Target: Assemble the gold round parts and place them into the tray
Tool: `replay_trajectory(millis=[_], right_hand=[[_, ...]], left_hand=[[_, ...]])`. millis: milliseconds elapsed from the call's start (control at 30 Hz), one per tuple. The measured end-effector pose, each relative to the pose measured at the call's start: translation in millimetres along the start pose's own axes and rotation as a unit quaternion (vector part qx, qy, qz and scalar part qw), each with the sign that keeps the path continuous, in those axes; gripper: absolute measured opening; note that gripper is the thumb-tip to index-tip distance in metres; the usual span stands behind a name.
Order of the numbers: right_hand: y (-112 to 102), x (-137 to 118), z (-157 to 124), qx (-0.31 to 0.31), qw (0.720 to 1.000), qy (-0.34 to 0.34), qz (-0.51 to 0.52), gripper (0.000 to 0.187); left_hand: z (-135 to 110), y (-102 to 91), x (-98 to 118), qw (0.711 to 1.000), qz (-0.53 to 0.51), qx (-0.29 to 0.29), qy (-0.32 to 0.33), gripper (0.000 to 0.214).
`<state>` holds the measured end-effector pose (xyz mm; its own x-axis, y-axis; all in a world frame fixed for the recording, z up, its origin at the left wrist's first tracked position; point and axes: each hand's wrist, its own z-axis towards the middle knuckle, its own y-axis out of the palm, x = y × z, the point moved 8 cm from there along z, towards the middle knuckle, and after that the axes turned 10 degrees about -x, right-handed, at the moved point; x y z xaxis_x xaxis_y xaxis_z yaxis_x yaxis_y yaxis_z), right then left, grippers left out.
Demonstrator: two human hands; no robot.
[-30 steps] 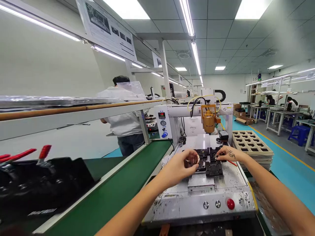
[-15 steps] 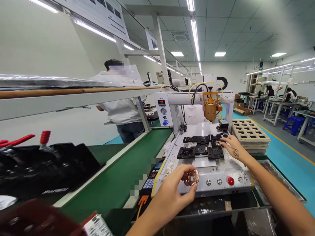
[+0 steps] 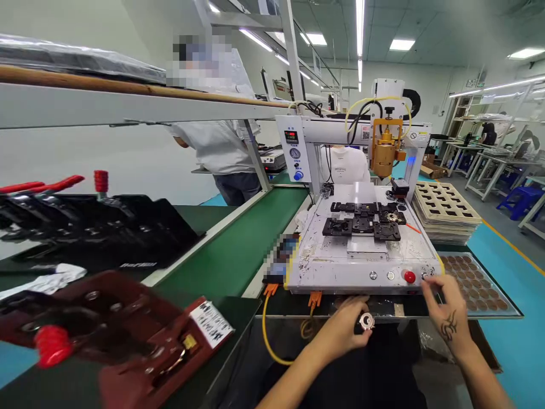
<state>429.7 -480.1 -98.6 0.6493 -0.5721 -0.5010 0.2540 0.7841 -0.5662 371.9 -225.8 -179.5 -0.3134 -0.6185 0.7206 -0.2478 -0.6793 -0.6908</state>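
My left hand is closed on a round metal ring part, held low in front of the machine's front edge. My right hand has its thumb and forefinger at a small silver knob on the machine's front panel, right of the red button. The fingertips partly cover the knob. Another round metal ring part sits in the right side of the black fixture on the white machine bed. Above the fixture hangs a gold-coloured dispensing head.
A green conveyor belt runs along the left. Right of the machine are stacked cream trays and a sheet of round brown discs. A dark red clamp fixture stands at lower left. A person stands beyond the belt.
My right hand has left the fixture, where the ring part now lies, and come down to the front-panel knob. My left hand has moved lower with its ring part. The view has tilted down.
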Motion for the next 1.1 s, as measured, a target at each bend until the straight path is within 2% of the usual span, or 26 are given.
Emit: replay_trajectory(millis=[67, 133, 200, 333, 533, 733, 967, 1100], right_hand=[[30.4, -20.9, -12.2, -0.108, 0.99, -0.022, 0.083, 0.018], [62.7, -35.0, -30.0, -0.216, 0.966, -0.032, 0.139, 0.024], [85.8, -38.5, -44.5, -0.264, 0.951, -0.028, 0.159, 0.025], [113.6, -31.1, -52.0, -0.264, 0.956, -0.023, 0.121, 0.027], [139.9, -16.8, -53.4, -0.279, 0.959, -0.036, 0.043, 0.022], [143.7, -24.7, -65.1, -0.295, 0.951, -0.089, -0.006, 0.026], [152.1, -22.7, -88.6, -0.258, 0.949, -0.182, -0.003, 0.034], [139.6, -35.5, -114.1, -0.257, 0.939, -0.227, 0.015, 0.033]], left_hand=[[4.2, 7.5, -10.4, 1.0, 0.009, 0.002, -0.005, 0.036], [1.1, 11.7, -17.2, 1.0, 0.01, 0.001, -0.004, 0.039], [-6.7, 17.1, -19.5, 1.0, 0.009, -0.01, 0.008, 0.044], [-20.3, 26.7, -18.4, 0.999, 0.006, -0.025, 0.033, 0.052], [-21.1, 23.8, -16.5, 0.999, -0.013, 0.006, 0.039, 0.051], [-25.9, 24.5, -13.8, 0.999, -0.03, -0.007, 0.029, 0.05], [-22.4, 19.9, -14.1, 0.998, -0.041, -0.052, 0.013, 0.039], [-24.7, 13.2, -12.9, 0.995, -0.069, -0.073, 0.023, 0.038]])
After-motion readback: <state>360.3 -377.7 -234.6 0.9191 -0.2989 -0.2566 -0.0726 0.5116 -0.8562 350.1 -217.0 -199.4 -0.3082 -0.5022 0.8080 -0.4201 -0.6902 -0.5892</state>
